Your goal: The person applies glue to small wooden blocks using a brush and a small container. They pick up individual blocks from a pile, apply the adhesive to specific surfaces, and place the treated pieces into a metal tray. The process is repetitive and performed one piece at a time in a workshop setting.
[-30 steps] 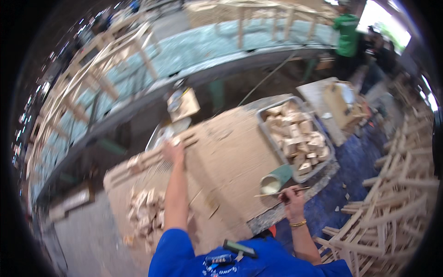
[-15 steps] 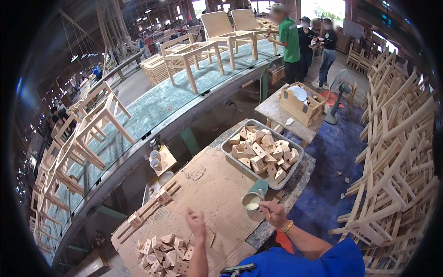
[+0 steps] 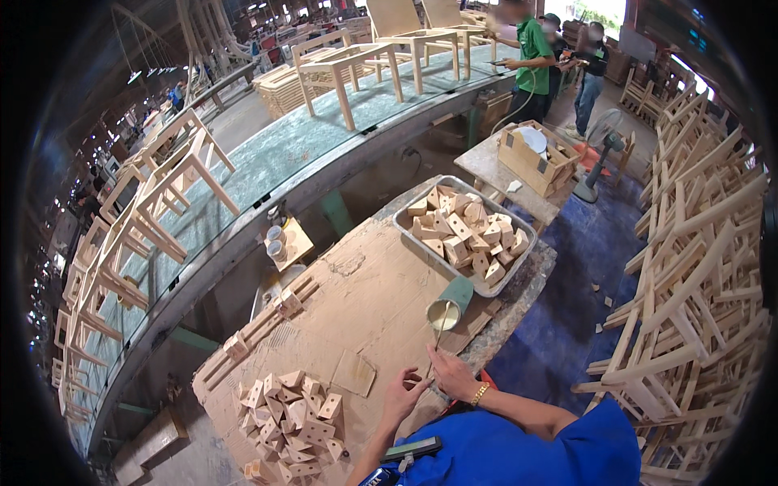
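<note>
At the far left of the cardboard-covered worktop (image 3: 365,300), two small pale wooden blocks (image 3: 287,303) sit on long, thin wooden strips (image 3: 223,368); a knock against the strips might shift them. Just nearer the person lies a loose heap of pale wooden blocks with drilled holes (image 3: 296,421), stacked at all angles, so a brushing forearm could topple the upper ones. A flat, brown square of cardboard (image 3: 355,373) lies beside it and might slide if a sleeve caught it.

The left hand (image 3: 405,390) has its fingers bent close to the other hand; whether it grips anything, I cannot tell. The right hand (image 3: 452,374) pinches a thin, pale stick (image 3: 441,330), whose far end is in a green cylindrical cup of cream-coloured liquid (image 3: 459,292). The cup leans mouth toward the person, near the tray's corner, so a hard tug or sideways push on the stick could roll it and spill the liquid. Drips could reach the cardboard too.

Rightmost, a grey rectangular tray (image 3: 428,250) is heaped with similar blocks (image 3: 462,231); a bump could tip the topmost over its rim.
</note>
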`<state>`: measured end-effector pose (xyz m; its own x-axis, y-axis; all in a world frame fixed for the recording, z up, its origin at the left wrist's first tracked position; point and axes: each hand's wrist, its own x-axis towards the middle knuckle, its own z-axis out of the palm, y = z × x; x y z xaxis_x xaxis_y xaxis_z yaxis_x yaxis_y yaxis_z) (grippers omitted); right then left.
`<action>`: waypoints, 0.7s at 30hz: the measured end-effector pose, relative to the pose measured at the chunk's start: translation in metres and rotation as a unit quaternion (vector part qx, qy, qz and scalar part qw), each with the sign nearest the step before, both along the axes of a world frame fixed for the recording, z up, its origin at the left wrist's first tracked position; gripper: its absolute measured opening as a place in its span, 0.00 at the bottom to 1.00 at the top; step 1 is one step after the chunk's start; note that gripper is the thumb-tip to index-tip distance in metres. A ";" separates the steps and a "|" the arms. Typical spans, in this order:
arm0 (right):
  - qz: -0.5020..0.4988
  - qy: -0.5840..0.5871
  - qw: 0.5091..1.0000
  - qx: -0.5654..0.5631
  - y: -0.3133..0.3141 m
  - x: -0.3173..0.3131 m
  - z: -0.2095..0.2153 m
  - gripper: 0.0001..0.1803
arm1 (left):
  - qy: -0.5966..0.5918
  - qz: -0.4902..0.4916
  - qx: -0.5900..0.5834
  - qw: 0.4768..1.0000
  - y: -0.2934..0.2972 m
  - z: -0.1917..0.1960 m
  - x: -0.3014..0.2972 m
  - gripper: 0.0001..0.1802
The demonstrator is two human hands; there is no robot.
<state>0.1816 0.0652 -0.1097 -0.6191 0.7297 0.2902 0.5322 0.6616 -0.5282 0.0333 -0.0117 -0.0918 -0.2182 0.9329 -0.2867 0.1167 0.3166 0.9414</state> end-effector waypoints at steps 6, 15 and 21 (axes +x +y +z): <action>0.007 -0.056 0.997 -0.052 -0.005 -0.013 -0.028 0.29 | 0.126 0.022 -0.012 0.992 -0.010 -0.030 -0.006 0.15; -0.006 -0.036 0.992 -0.122 0.002 -0.010 -0.015 0.30 | 0.223 0.038 0.025 0.974 0.000 -0.026 0.001 0.16; -0.001 -0.054 0.987 -0.153 0.003 -0.016 -0.028 0.29 | 0.220 0.019 0.025 0.975 -0.001 -0.025 -0.002 0.16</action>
<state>0.1653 0.0679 -0.1374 -0.6333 0.7738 -0.0119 0.5974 0.4790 -0.6432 0.0309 -0.0131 -0.1171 -0.3434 0.9325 -0.1114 0.5019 0.2825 0.8175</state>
